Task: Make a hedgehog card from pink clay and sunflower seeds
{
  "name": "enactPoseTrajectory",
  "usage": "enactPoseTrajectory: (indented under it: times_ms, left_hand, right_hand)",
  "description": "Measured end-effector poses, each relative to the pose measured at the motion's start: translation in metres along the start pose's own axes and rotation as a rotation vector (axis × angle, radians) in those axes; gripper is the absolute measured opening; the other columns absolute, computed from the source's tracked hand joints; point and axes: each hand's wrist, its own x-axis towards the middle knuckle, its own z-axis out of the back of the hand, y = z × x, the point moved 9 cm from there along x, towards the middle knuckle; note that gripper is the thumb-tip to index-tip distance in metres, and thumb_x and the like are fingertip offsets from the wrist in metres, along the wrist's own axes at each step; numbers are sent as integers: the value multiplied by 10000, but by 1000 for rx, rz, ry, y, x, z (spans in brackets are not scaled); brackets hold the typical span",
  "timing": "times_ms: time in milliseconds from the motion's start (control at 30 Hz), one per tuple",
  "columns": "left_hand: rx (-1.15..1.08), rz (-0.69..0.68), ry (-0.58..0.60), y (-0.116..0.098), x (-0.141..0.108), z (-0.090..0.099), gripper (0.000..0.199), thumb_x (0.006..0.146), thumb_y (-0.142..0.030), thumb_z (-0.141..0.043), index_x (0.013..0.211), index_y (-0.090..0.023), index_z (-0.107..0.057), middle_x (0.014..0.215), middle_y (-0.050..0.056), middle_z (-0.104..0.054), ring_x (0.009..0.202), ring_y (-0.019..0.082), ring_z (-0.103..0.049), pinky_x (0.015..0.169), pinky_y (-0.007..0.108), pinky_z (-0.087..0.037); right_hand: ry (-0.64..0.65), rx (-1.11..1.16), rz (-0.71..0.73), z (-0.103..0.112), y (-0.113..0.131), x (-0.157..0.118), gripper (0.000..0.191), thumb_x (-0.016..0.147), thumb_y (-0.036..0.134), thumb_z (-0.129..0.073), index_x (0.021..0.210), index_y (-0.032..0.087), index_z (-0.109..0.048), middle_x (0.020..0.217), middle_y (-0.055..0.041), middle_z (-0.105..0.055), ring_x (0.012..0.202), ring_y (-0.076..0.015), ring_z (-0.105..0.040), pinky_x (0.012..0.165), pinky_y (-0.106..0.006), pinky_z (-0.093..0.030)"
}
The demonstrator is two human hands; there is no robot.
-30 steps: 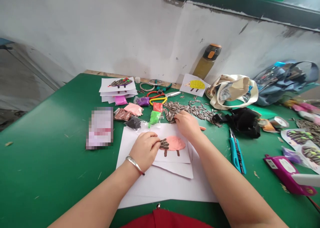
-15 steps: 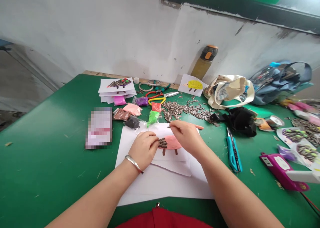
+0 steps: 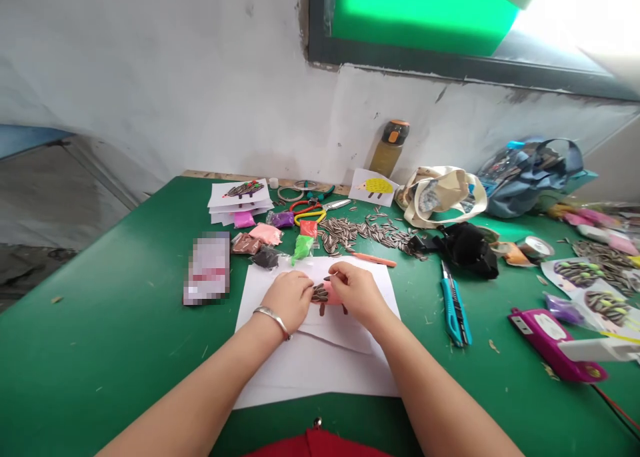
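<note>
Between my hands lies a pink clay hedgehog shape [image 3: 332,293] with dark legs, on white paper [image 3: 313,370]. Overlapping sunflower seeds [image 3: 319,293] cover its left part. My left hand [image 3: 287,300], a silver bangle at the wrist, rests on the paper, its fingertips against the hedgehog's left end, hiding that end. My right hand [image 3: 356,293] is over the right part of the pink clay, thumb and forefinger pinching a single sunflower seed [image 3: 328,279] just above the clay. Behind the paper lies a pile of loose sunflower seeds [image 3: 337,233].
Clay packets [image 3: 265,233], scissors [image 3: 310,215] and finished hedgehog cards [image 3: 240,193] lie behind the paper. An orange pen-like tool [image 3: 374,259] is behind my right hand. To the right are a blue utility knife [image 3: 455,310], black cloth [image 3: 470,250] and a purple glue-gun-like device [image 3: 555,347].
My right hand has brought the seed down and left, from beyond the paper's top to the pink clay. My left hand stays at the hedgehog's left end. The camera view has tilted up.
</note>
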Motion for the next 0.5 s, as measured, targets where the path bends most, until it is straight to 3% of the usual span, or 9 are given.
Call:
enactPoseTrajectory:
  times_ms: [167, 367, 500]
  left_hand:
    - [133, -72, 16, -13, 8, 1, 288, 865, -120, -413, 730, -163, -663, 772, 75, -662, 772, 217, -602, 730, 360, -461]
    - [-32, -137, -131, -11, 4, -1, 258, 881, -127, -417, 863, -163, -671, 930, 81, -670, 892, 208, -593, 828, 370, -460]
    - [-129, -141, -138, -4, 1, -2, 236, 882, -149, -444, 912, -167, -678, 960, 67, -677, 917, 202, -593, 861, 364, -462]
  right_hand:
    - [-4, -93, 125, -2, 5, -3, 211, 831, 190, -427, 782, 215, -631, 754, -9, -669, 689, -153, -581, 627, -249, -395]
    - [-9, -175, 201, -6, 8, -2, 229, 843, 157, -424, 762, 204, -633, 761, -18, -659, 733, -155, -576, 675, -252, -395]
    - [-16, -171, 173, -4, 6, -1, 212, 847, 168, -442, 788, 209, -642, 786, -15, -668, 747, -155, -580, 682, -251, -396]
